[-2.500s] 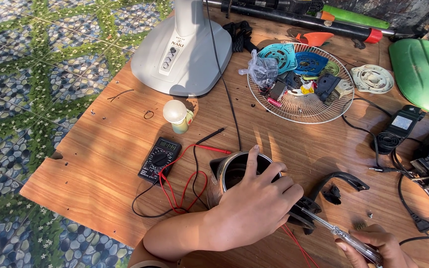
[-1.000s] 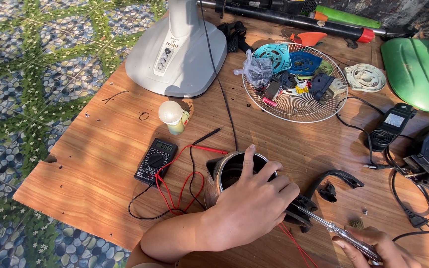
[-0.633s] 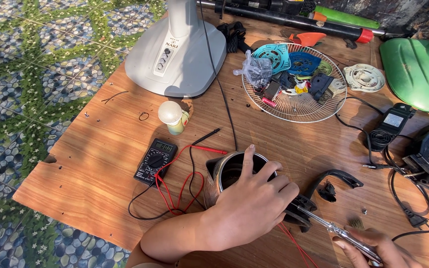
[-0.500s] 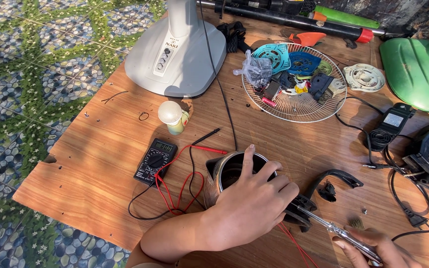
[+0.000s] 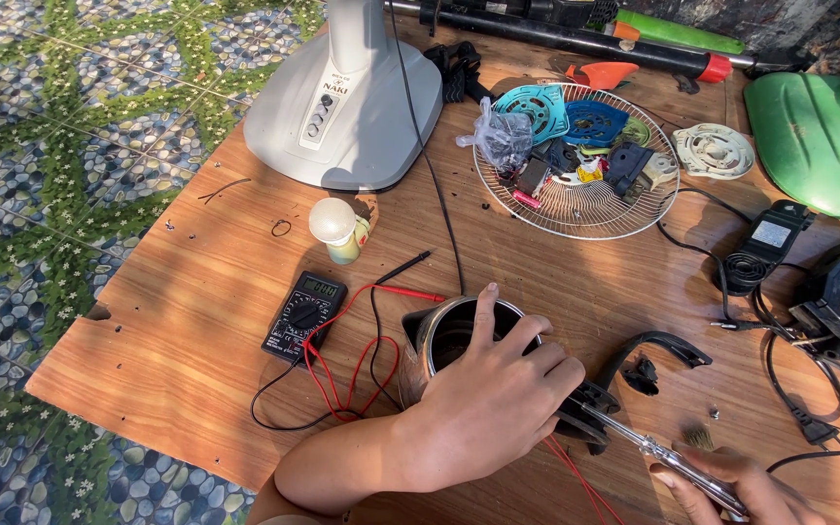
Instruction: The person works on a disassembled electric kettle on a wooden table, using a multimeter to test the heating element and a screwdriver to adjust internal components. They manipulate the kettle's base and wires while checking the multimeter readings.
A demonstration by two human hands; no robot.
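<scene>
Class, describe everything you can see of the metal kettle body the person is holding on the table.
The shiny steel kettle body stands upright on the brown wooden table, lid off, its dark inside showing. A pouring spout points toward the black multimeter. The left hand grips over its rim; the right hand aims a clear-handled screwdriver at its black base fitting. Red leads lie beside it.

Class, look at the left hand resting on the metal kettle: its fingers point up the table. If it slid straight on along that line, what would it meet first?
Probably the wire fan guard holding small parts. The left hand lies over the metal kettle; beyond its fingertips only bare wooden table shows before the guard's rim, though depth is uncertain.
</scene>
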